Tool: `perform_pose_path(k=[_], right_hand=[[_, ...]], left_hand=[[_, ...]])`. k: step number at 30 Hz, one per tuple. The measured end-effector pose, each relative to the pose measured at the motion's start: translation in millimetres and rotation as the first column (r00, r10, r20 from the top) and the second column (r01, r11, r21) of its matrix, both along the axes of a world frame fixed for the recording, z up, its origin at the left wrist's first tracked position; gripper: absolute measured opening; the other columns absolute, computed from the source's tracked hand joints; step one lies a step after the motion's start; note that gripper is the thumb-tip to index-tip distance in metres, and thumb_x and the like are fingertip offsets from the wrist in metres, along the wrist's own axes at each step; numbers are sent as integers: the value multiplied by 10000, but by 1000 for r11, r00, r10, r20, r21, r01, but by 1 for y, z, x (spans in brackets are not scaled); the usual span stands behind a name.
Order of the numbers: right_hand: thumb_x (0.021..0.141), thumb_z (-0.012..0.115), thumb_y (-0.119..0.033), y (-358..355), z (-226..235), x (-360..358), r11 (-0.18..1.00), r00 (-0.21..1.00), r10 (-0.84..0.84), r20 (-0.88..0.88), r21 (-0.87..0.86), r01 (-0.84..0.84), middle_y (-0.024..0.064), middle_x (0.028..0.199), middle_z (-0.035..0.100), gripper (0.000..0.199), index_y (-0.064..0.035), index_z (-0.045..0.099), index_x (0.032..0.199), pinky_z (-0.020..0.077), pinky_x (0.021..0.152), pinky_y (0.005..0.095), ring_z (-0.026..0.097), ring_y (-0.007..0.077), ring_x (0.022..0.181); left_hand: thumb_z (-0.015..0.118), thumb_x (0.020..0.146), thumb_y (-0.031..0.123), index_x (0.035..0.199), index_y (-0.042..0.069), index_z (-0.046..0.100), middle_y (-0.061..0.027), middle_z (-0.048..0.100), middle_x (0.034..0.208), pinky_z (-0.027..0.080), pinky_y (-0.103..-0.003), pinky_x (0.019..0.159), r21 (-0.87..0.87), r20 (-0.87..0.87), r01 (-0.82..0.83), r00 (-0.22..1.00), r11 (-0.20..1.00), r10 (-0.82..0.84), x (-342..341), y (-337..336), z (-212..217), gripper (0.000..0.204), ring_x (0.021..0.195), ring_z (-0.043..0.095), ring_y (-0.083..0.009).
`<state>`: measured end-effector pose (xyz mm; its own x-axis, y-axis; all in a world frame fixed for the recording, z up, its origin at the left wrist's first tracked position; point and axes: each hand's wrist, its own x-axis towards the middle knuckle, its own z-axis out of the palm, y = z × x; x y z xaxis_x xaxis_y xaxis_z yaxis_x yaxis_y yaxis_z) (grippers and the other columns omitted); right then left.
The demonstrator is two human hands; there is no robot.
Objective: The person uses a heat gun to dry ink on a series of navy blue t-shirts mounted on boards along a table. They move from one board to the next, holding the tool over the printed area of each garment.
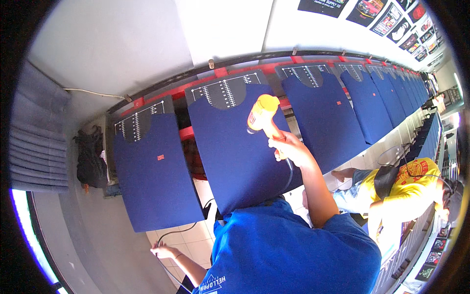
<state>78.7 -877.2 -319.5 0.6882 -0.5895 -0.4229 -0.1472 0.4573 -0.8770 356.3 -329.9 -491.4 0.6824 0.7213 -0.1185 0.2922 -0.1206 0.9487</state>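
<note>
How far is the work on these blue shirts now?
Seemingly done: navy shirts cover the boards, and the left shirt and the right shirt each show a small red print. In hand: the right hand aims a yellow heat gun at the middle shirt; the left hand holds a black cable. Left: the farther shirts, too small to judge.

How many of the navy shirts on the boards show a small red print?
2 visible: navy shirt on the leftmost board, and navy shirt on the third board. The yellow heat gun in the right hand may hide another.
</note>
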Motion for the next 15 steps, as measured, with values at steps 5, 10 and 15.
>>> perform_pose_path(k=[5, 10, 15], right_hand=[[927, 676, -219, -2, 0, 3, 993, 995, -91, -41, -77, 88, 15, 867, 590, 262, -35, 570, 1081, 487, 515, 208, 584, 76, 587], [935, 670, -223, -9, -5, -11, 982, 980, -172, -101, -95, 163, 7, 840, 594, 264, -31, 581, 1093, 503, 521, 223, 587, 74, 588], [941, 659, -167, -5, -10, -11, 982, 982, -180, -56, -70, 176, -23, 801, 551, 218, -33, 589, 1097, 519, 540, 238, 574, 63, 582]], left_hand=[[360, 1006, 406, 949, -54, 630, -177, 674, 904, 527, -371, 635, -64, -49, 182, 981, 981, -185, -2, -43, -45, 536, 796, 655, -243], [386, 1015, 410, 1133, -180, 590, -350, 647, 1058, 517, -514, 863, 180, -128, 19, 992, 983, 4, 12, -65, -74, 635, 944, 643, -453], [355, 1022, 221, 1043, -121, 577, -318, 616, 1012, 531, -506, 819, 571, -120, 68, 993, 818, 1, 21, -64, -99, 408, 902, 618, -468]])
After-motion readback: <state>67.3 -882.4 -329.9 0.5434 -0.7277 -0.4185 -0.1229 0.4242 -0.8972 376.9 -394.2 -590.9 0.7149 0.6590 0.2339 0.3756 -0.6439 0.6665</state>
